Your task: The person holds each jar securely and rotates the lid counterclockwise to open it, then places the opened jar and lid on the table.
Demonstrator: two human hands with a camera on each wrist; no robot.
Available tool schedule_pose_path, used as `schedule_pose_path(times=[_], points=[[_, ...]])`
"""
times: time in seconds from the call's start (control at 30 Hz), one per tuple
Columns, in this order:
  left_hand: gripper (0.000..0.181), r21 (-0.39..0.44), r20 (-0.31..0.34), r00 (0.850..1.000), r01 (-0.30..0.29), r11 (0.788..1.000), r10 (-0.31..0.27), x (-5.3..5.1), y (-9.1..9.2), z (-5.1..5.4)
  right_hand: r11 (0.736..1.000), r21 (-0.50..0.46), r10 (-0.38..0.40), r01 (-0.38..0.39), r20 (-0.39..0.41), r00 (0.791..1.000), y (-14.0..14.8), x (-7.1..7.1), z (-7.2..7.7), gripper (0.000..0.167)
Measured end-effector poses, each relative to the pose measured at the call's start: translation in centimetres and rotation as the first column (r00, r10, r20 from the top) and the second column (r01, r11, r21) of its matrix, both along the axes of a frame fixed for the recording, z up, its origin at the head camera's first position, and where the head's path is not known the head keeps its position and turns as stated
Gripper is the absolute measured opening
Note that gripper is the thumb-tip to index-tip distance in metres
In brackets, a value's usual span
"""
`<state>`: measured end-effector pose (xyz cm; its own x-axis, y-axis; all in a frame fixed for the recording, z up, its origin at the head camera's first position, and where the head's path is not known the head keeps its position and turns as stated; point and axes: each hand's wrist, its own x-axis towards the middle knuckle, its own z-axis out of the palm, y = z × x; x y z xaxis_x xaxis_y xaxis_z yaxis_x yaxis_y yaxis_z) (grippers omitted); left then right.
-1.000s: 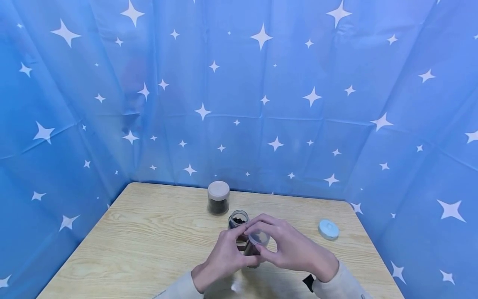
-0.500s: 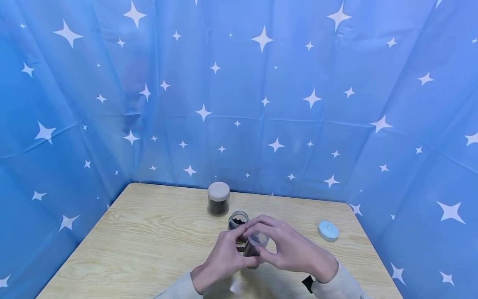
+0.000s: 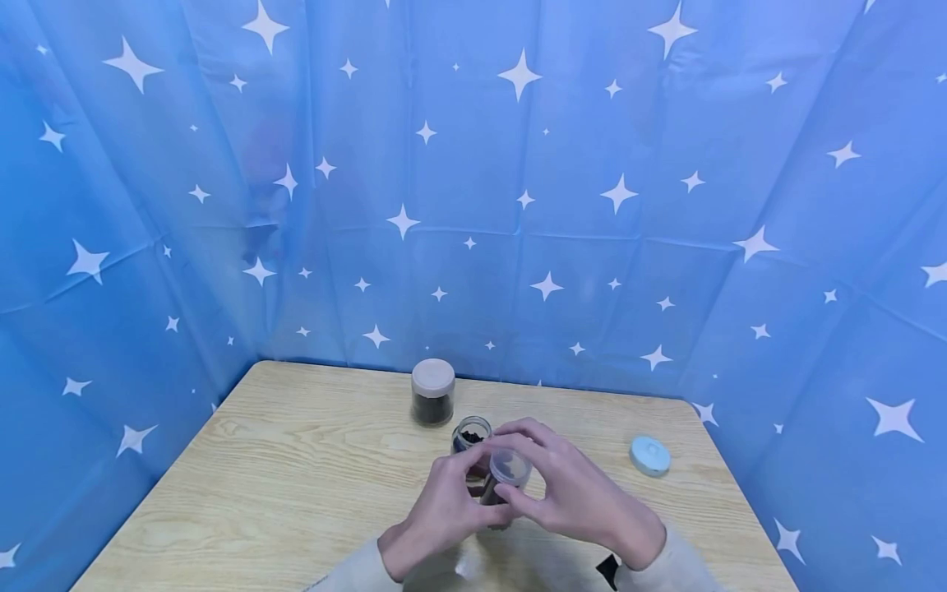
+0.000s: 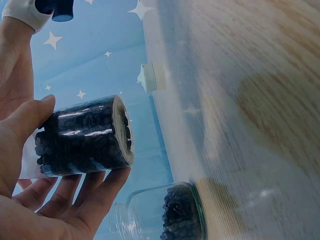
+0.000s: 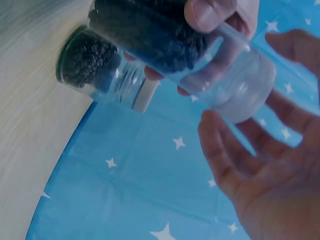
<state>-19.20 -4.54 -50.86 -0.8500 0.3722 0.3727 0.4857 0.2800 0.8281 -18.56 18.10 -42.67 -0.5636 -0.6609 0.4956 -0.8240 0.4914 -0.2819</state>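
Note:
A clear jar (image 4: 82, 137) of dark, bead-like pieces is tilted above the table, its frosted translucent lid (image 3: 510, 467) uppermost. My left hand (image 3: 451, 503) grips the jar's body, thumb on one side and fingers on the other. Curved around the lid are the fingers and thumb of my right hand (image 3: 565, 485); the right wrist view shows one fingertip on its edge and a gap beside another. Just behind stands an uncapped glass jar (image 3: 472, 429) with dark contents, its lower part hidden by my hands.
A jar with a whitish lid (image 3: 432, 390) and dark contents stands near the table's back edge. A light blue lid (image 3: 651, 455) lies at the right of the wooden table (image 3: 296, 460). Star-patterned blue curtain (image 3: 473, 164) surrounds the table on three sides.
My right hand has shifted slightly left and its grasp on the lid has loosened, showing more of the lid. The left hand and the standing jars have stayed put.

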Motion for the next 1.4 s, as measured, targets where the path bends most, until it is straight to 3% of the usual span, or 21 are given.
schedule_pose_path(times=[0.2, 0.53, 0.87, 1.4], points=[[0.05, 0.005, -0.001, 1.0, 0.004, 1.0, -0.004, 0.0, 0.1, 0.0, 0.991, -0.039, -0.126, 0.125, -0.046, 0.991, -0.5, 0.5, -0.8, 0.052], [0.054, 0.01, -0.015, 1.0, 0.003, 1.0, -0.003, 0.0, 0.2, 0.0, 0.971, -0.121, -0.218, 0.208, -0.079, 0.973, -1.2, 1.2, -1.9, 0.053], [0.062, 0.012, -0.025, 1.0, 0.002, 1.0, -0.002, -0.1, 0.3, -0.1, 0.968, -0.174, -0.198, 0.18, -0.087, 0.976, -1.6, 1.5, -2.6, 0.042], [0.054, 0.006, -0.014, 1.0, 0.024, 1.0, -0.023, 0.0, 0.2, -0.1, 0.969, -0.2, -0.167, 0.143, -0.11, 0.98, -1.5, 1.1, -2.8, 0.038]])
